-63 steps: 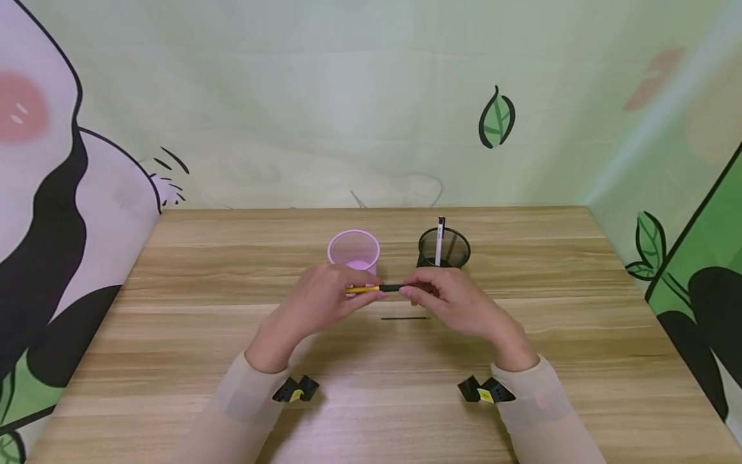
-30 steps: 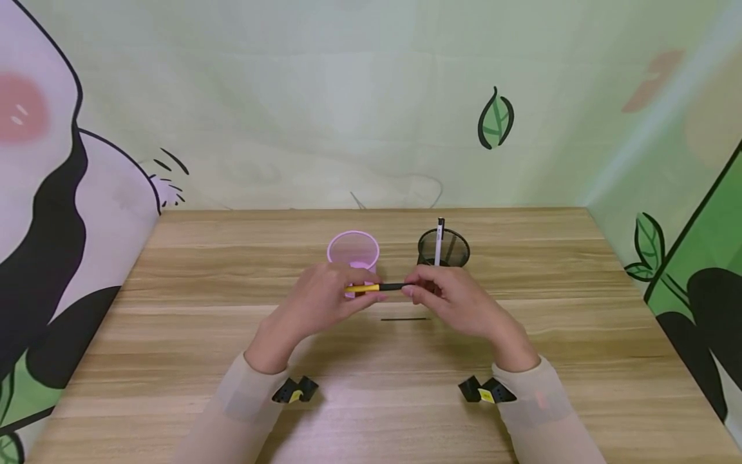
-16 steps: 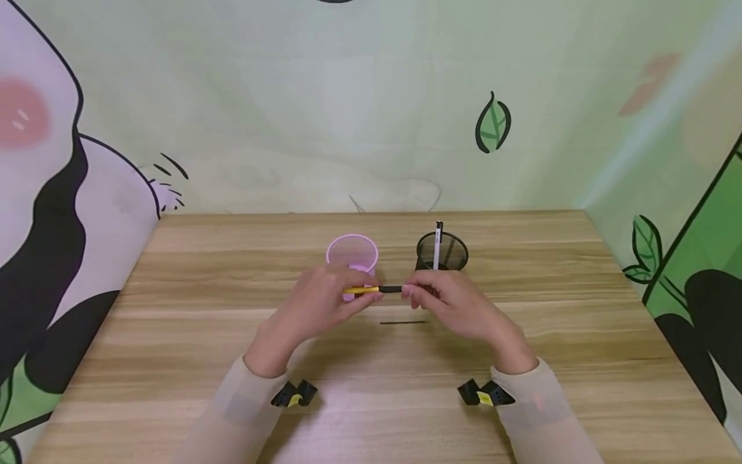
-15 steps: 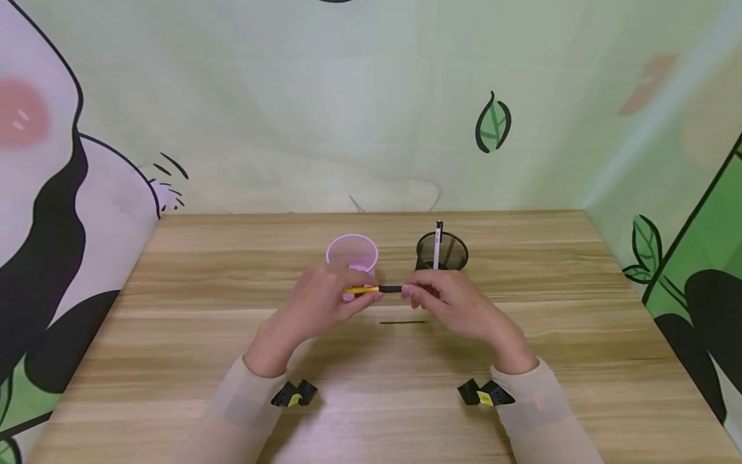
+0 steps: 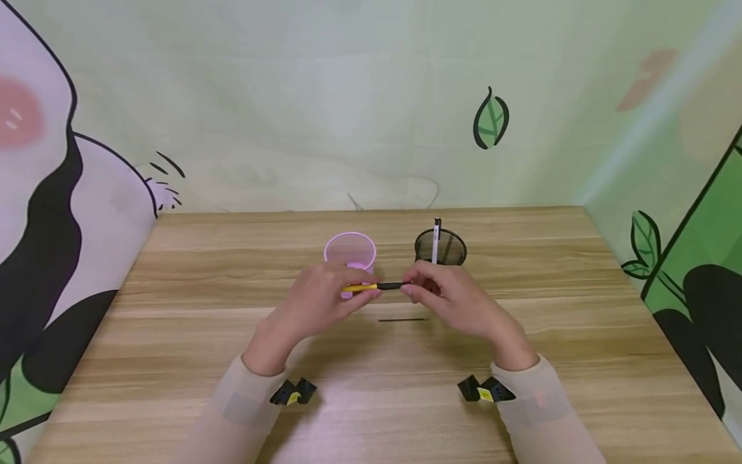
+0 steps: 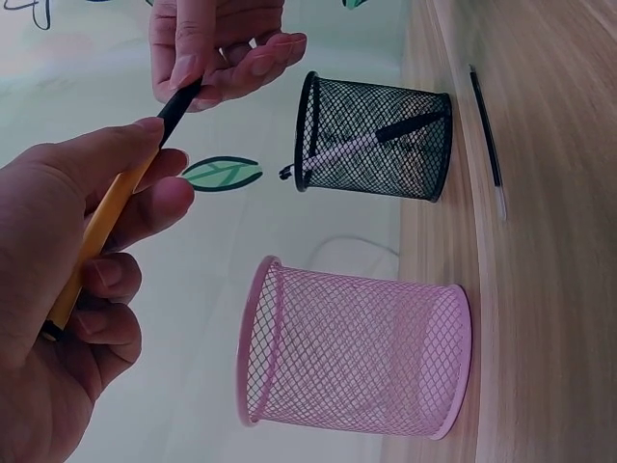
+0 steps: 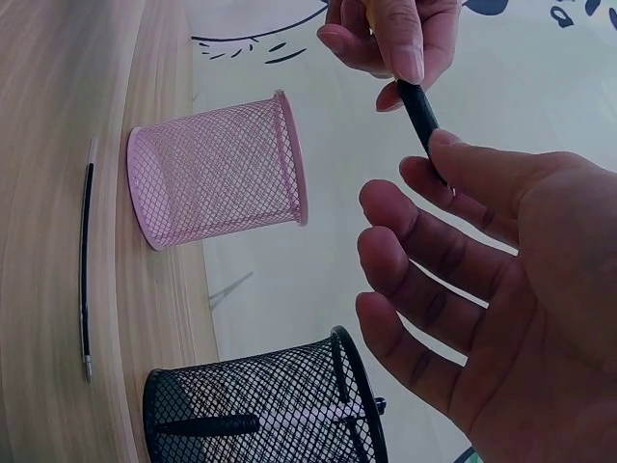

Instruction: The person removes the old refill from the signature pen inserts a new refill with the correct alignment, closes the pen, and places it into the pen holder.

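My left hand [image 5: 319, 296] grips the yellow barrel of a pen [image 6: 108, 207], its thumb and fingers curled round it. The pen's black front part [image 5: 390, 285] points right, toward my right hand [image 5: 455, 293]. Right thumb and forefinger pinch the tip at that black end, while the other right fingers [image 7: 424, 251] are spread and loosely bent. Both hands are raised over the table, in front of two mesh cups. Below them a thin black pen refill [image 6: 487, 140] lies on the wood, a clear stretch at one end and a metal tip at the other.
A pink mesh pen cup [image 6: 357, 352] stands behind my left hand, with nothing visible inside. To its right, a black mesh pen cup [image 6: 376, 140] holds a white pen [image 5: 437, 241] with a black end. The wooden table [image 5: 522, 258] meets a printed backdrop [image 5: 290, 116] behind.
The hands keep the same hold on the pen and barely move. The head view tilts slightly, shifting the whole scene a little. Cups and refill stay in place.
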### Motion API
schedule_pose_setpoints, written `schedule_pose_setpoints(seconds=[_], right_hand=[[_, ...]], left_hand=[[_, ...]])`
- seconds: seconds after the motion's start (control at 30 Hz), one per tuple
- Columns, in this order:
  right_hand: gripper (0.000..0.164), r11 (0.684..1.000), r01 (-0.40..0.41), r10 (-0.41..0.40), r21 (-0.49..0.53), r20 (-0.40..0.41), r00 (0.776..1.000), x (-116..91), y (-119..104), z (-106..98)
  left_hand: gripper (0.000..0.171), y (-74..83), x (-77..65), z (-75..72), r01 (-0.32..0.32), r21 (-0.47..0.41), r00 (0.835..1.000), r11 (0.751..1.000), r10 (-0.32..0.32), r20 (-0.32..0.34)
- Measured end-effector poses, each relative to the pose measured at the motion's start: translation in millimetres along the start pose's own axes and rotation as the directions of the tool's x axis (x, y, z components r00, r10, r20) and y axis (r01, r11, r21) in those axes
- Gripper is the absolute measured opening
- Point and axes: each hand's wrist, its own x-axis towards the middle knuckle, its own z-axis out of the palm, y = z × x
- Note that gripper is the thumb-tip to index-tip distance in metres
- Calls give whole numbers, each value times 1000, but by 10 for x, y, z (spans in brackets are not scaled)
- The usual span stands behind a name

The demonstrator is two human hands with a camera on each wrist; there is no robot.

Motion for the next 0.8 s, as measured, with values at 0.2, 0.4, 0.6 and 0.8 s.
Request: schedule_pose_setpoints(seconds=[0.2,0.4,0.6,0.8], right_hand=[[10,1000,-3,3,-2,5,1000,-2,-13,-1],[13,1000,-5,5,2,10,1000,-2,-17,11],[10,1000,-10,10,13,5,1000,2,-11,15],[6,1000,16,-16,4,0,1000,8,1,12]], left_hand=[[9,-2,-1,-5,-1,18,1000,1000,1,3],[11,8,-4,-9,-1,21,1000,1000,1,4],[10,7,-5,-3,-1,8,1000,1000,1,6],[11,-4,-8,-1,-9,13,1000,1000,9,-1]])
